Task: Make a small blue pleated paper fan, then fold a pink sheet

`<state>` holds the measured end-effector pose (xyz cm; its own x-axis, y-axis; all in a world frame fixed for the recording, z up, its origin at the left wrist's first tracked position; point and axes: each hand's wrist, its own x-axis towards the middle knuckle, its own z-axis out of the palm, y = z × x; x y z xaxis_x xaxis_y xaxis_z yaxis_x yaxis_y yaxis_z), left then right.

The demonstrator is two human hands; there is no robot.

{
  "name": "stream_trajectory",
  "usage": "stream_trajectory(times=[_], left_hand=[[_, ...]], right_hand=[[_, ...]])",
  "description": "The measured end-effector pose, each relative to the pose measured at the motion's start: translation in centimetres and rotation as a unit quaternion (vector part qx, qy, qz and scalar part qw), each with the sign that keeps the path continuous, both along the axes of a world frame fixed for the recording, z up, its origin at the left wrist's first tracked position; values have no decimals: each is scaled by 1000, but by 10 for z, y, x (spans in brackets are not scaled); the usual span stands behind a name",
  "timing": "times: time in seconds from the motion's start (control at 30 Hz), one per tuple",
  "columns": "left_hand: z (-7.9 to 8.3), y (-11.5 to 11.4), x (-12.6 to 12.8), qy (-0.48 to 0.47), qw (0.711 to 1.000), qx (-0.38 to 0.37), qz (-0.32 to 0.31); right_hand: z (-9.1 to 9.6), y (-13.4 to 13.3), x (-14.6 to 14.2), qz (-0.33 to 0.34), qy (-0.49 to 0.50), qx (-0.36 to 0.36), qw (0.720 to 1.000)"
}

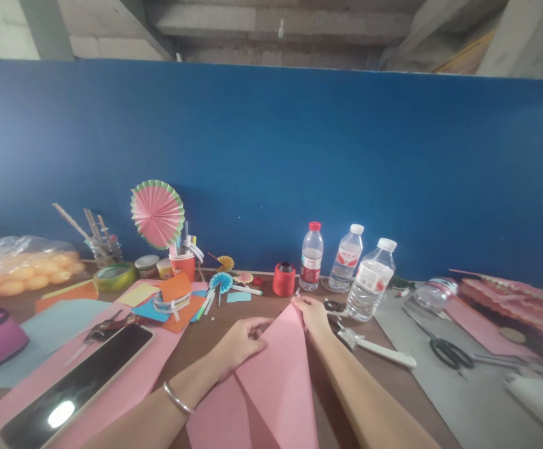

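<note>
A large sheet of pink paper [275,355] lies folded in front of me, with a slanting fold and a pointed corner facing away. My right hand [312,315] pinches that far corner between thumb and fingers. On the left edge of the sheet, my left hand [243,343] has its fingers curled and its thumb against the paper. A silver bangle [177,398] circles my left wrist. Just beyond the paper's tip stands a red round object [283,279] with a dark top. White-handled tool [378,350] and scissors [334,307] lie right of my right hand.
Three bottles, one a red-capped bottle [312,257], stand at back right. A phone [79,386] rests on pink paper at left. Behind it are coloured paper pieces [177,287], a cup of pens [183,265] and a pleated paper fan [158,214]. Black scissors [449,354] lie far right.
</note>
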<state>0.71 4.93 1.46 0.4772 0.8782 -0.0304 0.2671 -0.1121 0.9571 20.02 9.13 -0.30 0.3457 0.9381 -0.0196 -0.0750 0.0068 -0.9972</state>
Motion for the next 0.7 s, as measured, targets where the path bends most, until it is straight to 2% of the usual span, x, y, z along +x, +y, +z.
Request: stream_trajectory(times=[0.37,0.7], left_hand=[[-1,2,-1,9,1000,26,-1],[0,1,0,13,1000,23,-4]], right_hand=[[-2,1,0,2,-6,-2,1000],[8,-4,-2,-7,-16,-9,1000]])
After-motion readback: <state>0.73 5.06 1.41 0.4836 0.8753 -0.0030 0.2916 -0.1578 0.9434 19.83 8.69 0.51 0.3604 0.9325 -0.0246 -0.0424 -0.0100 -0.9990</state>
